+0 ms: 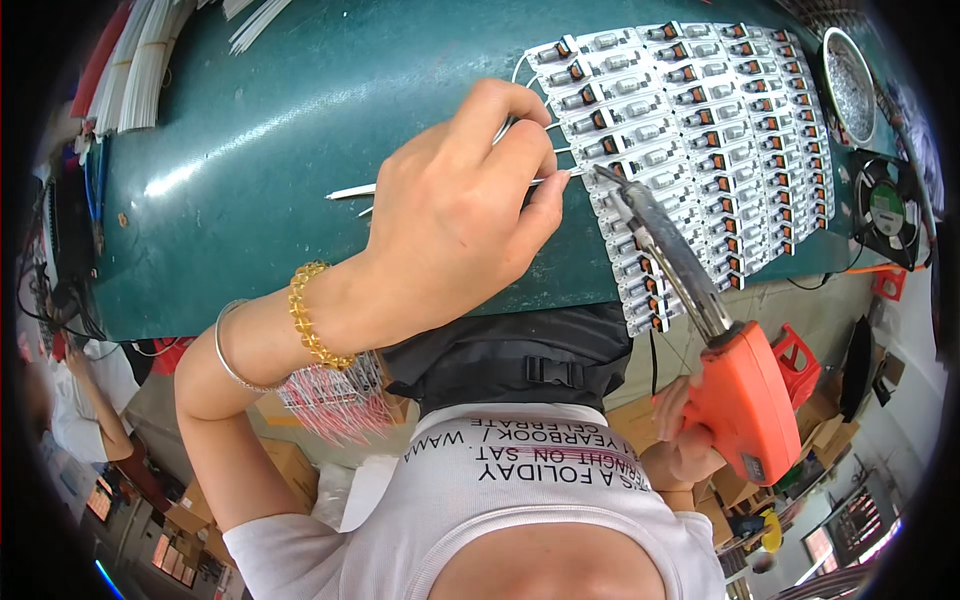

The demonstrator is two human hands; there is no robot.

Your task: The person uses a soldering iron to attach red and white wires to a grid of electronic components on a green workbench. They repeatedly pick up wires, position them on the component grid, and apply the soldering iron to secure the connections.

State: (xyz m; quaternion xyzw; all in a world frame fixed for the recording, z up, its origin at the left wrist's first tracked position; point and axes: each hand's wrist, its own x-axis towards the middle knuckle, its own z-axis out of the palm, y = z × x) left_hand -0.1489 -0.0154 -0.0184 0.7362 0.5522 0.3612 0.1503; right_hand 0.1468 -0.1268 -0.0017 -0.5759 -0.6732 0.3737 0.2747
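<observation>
My left hand point(465, 195) is closed in a pinch on thin white wires point(350, 192); their loose ends stick out to the left. At the fingertips a wire end meets the left edge of a panel of small circuit boards point(690, 130), which carry rows of silver and black-and-orange parts. Wrapped round the handle of a red soldering iron point(745, 400), my right hand point(690, 435) is partly hidden behind it. The iron's dark tip is at the panel's left edge, close to the left fingertips. Several short white wires stand out from that edge above my hand.
Bundles of white wires point(150, 65) lie at the far left of the green table point(250, 240). On the right are a metal bowl point(848, 85) and a black fan point(888, 208). Red-and-white wired parts point(335, 400) hang below the near edge. Another person point(90, 400) is at the left.
</observation>
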